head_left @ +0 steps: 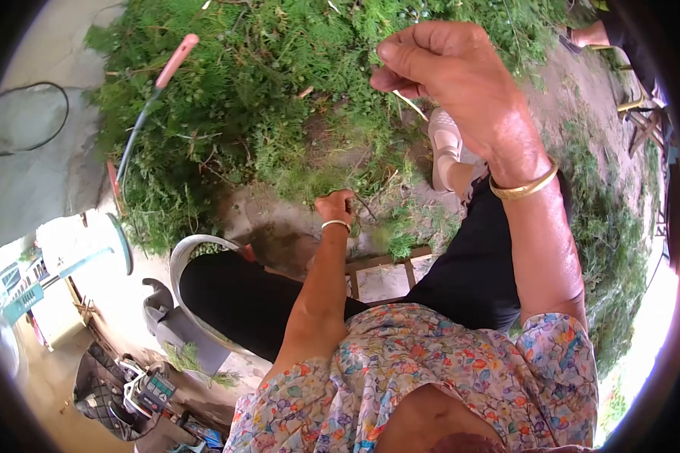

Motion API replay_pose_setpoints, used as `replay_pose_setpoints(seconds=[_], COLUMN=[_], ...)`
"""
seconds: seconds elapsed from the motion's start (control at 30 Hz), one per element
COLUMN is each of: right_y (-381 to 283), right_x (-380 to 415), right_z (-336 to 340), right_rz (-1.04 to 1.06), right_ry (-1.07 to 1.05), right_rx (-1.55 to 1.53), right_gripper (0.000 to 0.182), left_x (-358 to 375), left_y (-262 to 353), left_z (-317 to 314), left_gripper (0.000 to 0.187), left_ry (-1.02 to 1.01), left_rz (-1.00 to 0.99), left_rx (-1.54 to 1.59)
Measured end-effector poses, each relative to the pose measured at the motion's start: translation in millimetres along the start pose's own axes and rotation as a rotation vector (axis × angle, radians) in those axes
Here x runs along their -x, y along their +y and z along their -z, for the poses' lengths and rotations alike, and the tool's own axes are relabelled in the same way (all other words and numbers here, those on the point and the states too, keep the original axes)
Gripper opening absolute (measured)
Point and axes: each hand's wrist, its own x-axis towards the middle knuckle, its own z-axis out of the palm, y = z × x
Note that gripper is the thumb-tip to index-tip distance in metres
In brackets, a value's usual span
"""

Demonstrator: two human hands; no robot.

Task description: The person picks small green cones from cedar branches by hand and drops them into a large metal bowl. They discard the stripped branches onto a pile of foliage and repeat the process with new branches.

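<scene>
My left hand (335,204), a bangle at its wrist, is low between my knees, closed round an evergreen sprig (310,186). Blurred green leaves show beyond its knuckles, and a thin dark stem sticks out to the right. My right hand (449,72), wearing a gold bangle, is raised close to the camera with thumb and fingers drawn together. A pale thin stick (410,105) shows just under its fingertips; I cannot tell what the pinch holds. A large heap of cut evergreen branches (272,98) spreads ahead of both hands.
A long-handled tool with a pink grip (177,60) leans at the heap's left. Beside my left leg are a pale round rim (180,264) and a grey container (193,340). A wooden frame (381,262) lies between my legs. Another person's foot (570,43) shows at top right.
</scene>
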Motion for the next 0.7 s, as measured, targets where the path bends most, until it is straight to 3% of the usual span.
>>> replay_pose_setpoints(seconds=[0.03, 0.07, 0.13, 0.2, 0.23, 0.3, 0.33, 0.57, 0.63, 0.67, 0.7], right_y=[3.4, 6.4, 9.1, 10.5, 17.6, 38.4, 45.2, 62.4, 59.5, 55.4, 52.3], right_x=[0.3, 0.7, 1.2, 2.1, 2.9, 3.8, 5.8, 41.5, 49.4, 50.8, 53.6], right_z=[-2.7, -5.4, -10.1, -14.8, -18.6, -27.9, -32.7, -68.9, -76.5, -80.0, -80.3], right_rz=[0.017, 0.034, 0.072, 0.035, 0.06, 0.063, 0.085, 0.231, 0.097, -0.155, -0.148], right_ry=[-0.007, -0.016, -0.03, -0.157, -0.162, -0.305, -0.304, -0.613, -0.791, -0.81, -0.821], right_rx=[-0.006, 0.031, 0.062, 0.47, 0.468, 0.744, 0.742, 0.837, 0.792, 0.675, 0.687], right_gripper=[0.027, 0.027, 0.027, 0.031, 0.031, 0.043, 0.043, 0.049, 0.051, 0.045, 0.045], left_x=[8.8, 10.0, 29.5, 59.4, 75.7, 108.5, 124.7, 199.4, 202.8, 204.5, 207.7], left_y=[8.1, 11.9, 29.5, 49.2, 59.4, 78.4, 84.6, 80.9, 73.2, 69.9, 69.1], left_z=[2.7, 5.5, 7.0, 8.8, 10.1, 14.1, 18.2, 29.0, 30.1, 32.3, 34.9], left_gripper=[0.025, 0.019, 0.016, 0.021, 0.021, 0.025, 0.033, 0.034, 0.025, 0.021, 0.019], left_ry=[-0.065, -0.181, -0.212, -0.293, -0.29, -0.255, -0.276, -0.359, -0.373, -0.4, -0.428], left_rz=[0.035, 0.066, 0.0, -0.107, -0.13, -0.204, -0.273, -0.474, -0.498, -0.489, -0.479], left_rx=[0.129, 0.238, 0.255, 0.319, 0.329, 0.348, 0.322, 0.124, 0.16, 0.156, 0.152])
